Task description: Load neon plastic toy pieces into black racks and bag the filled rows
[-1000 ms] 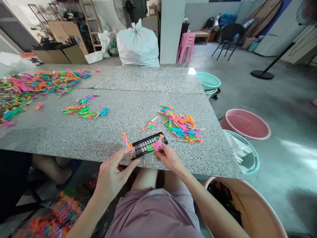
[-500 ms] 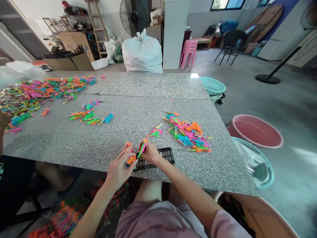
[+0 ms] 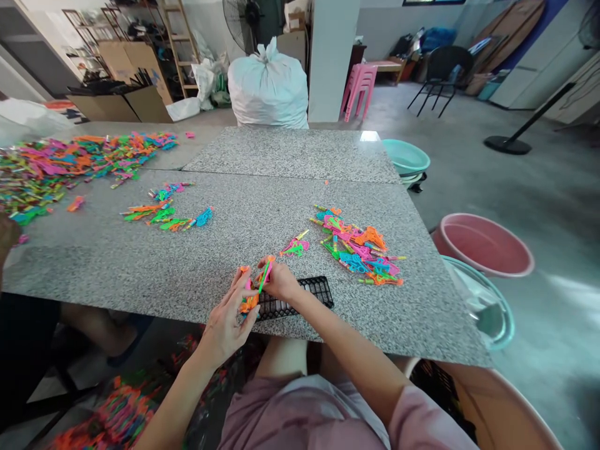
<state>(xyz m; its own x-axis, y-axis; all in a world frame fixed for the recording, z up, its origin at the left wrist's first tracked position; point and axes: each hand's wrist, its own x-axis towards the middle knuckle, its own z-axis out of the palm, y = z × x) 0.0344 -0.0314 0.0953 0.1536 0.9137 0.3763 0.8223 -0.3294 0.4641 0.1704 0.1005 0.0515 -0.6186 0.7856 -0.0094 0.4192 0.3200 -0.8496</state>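
Pinching a pink-and-green plastic piece (image 3: 265,275) in my right hand (image 3: 282,282), head view, fingers closed on it, at the left end of the black basket (image 3: 320,290). My left hand (image 3: 227,322) curls part-open around orange pieces (image 3: 250,304) at that same end; can't tell if it grips them. Basket sits near the speckled table's (image 3: 244,212) front edge, colourful pile (image 3: 363,247) beyond, to the right.

A speckled grey worktop (image 3: 234,212) stretches out here, a black basket (image 3: 319,290) lying near its front edge. Beyond that sits a bright pile of plastic pieces (image 3: 360,247), a small cluster (image 3: 296,247) just beside it. Over left lie a loose scatter (image 3: 164,216) and a big heap (image 3: 84,155).
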